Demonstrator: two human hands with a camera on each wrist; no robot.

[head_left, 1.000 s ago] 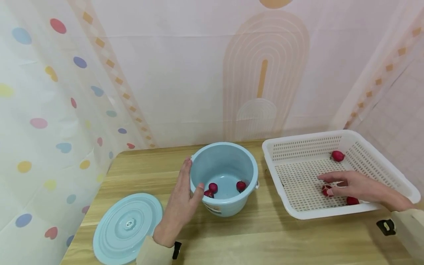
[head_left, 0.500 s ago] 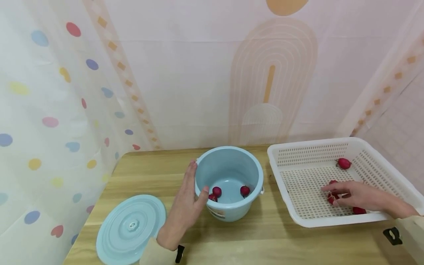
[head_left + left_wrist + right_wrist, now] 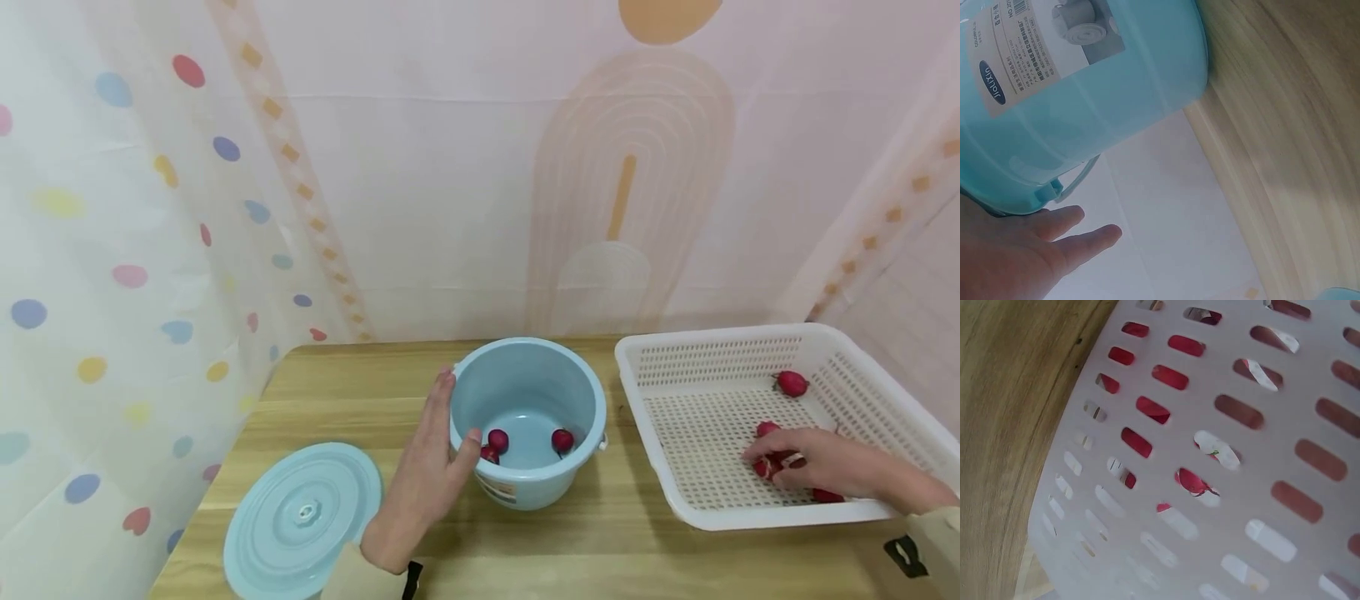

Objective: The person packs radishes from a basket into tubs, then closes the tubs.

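Observation:
My left hand (image 3: 423, 475) lies against the left side of a light blue bucket (image 3: 536, 493), its thumb near the front rim; in the left wrist view its fingers (image 3: 1088, 244) stretch out straight beside the bucket (image 3: 1141, 81). Several small red fruits (image 3: 562, 440) lie on the bucket's bottom. Inside a white perforated basket (image 3: 693, 417), my right hand (image 3: 832, 462) has bent fingers and thumb around a red fruit (image 3: 763, 468). More red fruits (image 3: 792, 383) lie behind and in front of this hand. Through the basket wall (image 3: 1110, 550), the right wrist view shows red fruit (image 3: 1137, 442) in part.
A round light blue lid (image 3: 303, 517) lies on the wooden table (image 3: 337, 379), left of my left hand. A patterned cloth (image 3: 442, 208) hangs behind the table, with a dotted cloth (image 3: 75, 333) at the left.
The head view has shifted, so everything sits lower and farther right. My right hand has moved down and its fingers have drawn in around the fruit. Left hand and bucket keep their places.

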